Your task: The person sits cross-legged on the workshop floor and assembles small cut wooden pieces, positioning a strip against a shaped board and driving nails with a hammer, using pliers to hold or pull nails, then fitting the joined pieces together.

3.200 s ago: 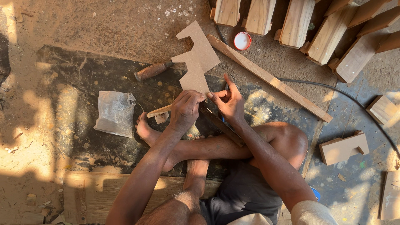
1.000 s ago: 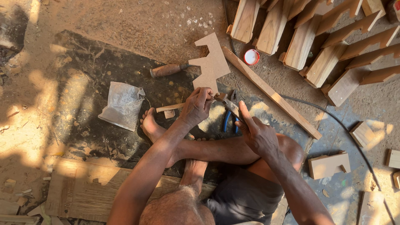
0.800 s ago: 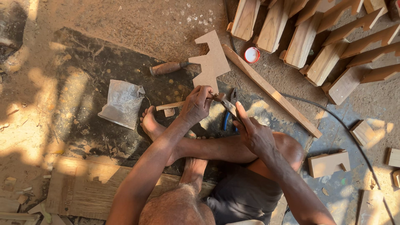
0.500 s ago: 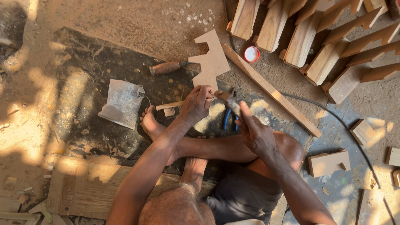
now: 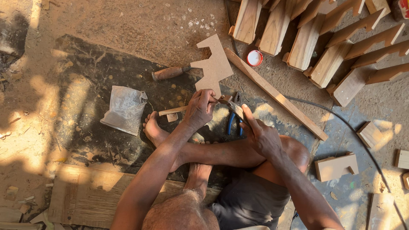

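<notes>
I sit cross-legged on the ground. My left hand (image 5: pixel 201 106) is closed around a thin wooden strip (image 5: pixel 172 111) that sticks out to the left above my foot. Just to its right, my right hand (image 5: pixel 260 135) grips the wooden handle of a small metal-headed tool (image 5: pixel 230 103), whose head lies against my left fingers. Blue-handled pliers (image 5: pixel 232 124) lie on the dark mat (image 5: pixel 89 81) between my hands. What my left fingertips pinch at the tool's head is hidden.
A stepped flat board cutout (image 5: pixel 214 64) and a wooden-handled chisel (image 5: pixel 169 73) lie beyond my hands. A plastic bag (image 5: pixel 125 109) is at left. A long batten (image 5: pixel 276 94), red-and-white lid (image 5: pixel 254 58), stacked shaped timber (image 5: pixel 332 40), black cable (image 5: pixel 341 122) and small blocks (image 5: pixel 336 167) are at right.
Three seconds ago both hands were together over the strip. The right hand has since drawn back to the right with the tool; over the last second it barely shifts.
</notes>
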A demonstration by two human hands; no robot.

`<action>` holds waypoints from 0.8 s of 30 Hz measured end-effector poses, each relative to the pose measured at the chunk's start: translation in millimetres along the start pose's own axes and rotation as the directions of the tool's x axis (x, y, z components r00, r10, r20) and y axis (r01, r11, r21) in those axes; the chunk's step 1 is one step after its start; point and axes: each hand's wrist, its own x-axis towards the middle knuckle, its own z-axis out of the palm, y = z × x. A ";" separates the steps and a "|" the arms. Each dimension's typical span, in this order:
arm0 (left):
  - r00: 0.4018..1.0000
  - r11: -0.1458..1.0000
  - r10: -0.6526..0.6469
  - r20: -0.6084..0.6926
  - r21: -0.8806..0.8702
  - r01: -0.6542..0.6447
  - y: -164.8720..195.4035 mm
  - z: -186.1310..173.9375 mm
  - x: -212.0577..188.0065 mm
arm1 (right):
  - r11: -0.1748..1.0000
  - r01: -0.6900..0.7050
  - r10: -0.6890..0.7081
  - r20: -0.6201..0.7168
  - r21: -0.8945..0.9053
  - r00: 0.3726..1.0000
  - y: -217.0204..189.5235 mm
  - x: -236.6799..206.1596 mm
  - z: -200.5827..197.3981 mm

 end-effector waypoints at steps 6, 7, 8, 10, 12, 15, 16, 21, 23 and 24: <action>0.996 0.989 0.061 -0.064 0.140 -0.051 7.1 -7.1 -0.3 | 0.985 0.143 -0.117 -0.234 0.097 0.965 4.3 -3.6 -5.7; 0.998 0.990 0.035 -0.055 0.138 -0.027 8.5 -7.6 -0.2 | 0.980 0.162 -0.129 -0.253 0.113 0.959 3.0 -3.3 -5.8; 0.999 0.990 0.017 -0.044 0.139 -0.011 8.8 -8.7 1.3 | 0.975 0.182 -0.140 -0.280 0.127 0.950 1.7 -1.7 -5.8; 0.999 0.991 0.019 -0.037 0.136 -0.014 9.7 -10.1 2.7 | 0.993 0.104 -0.099 -0.091 0.055 0.991 -0.3 1.5 -6.9; 0.999 0.992 0.015 -0.038 0.130 -0.010 9.8 -10.3 3.3 | 0.998 0.067 -0.066 0.020 -0.022 0.998 -0.2 3.2 -10.1; 0.998 0.991 0.028 -0.055 0.130 -0.020 8.7 -9.0 2.8 | 0.995 0.093 -0.094 -0.049 -0.017 0.994 1.5 1.8 -12.8; 0.997 0.990 0.041 -0.061 0.137 -0.033 8.4 -8.2 2.1 | 0.990 0.130 -0.121 -0.145 0.054 0.982 1.4 -0.3 -11.7; 0.998 0.994 0.011 -0.055 0.113 -0.004 6.5 -5.7 2.0 | 0.962 0.217 -0.170 -0.252 0.169 0.952 4.1 -1.5 1.6; 0.999 0.993 0.019 -0.045 0.118 -0.013 6.7 -6.3 2.0 | 0.996 0.081 -0.081 0.005 -0.027 0.997 7.3 -0.9 3.4; 0.999 0.993 0.020 -0.035 0.113 -0.015 6.8 -7.1 1.8 | 0.999 0.044 -0.044 0.012 -0.019 0.999 8.4 -1.5 3.4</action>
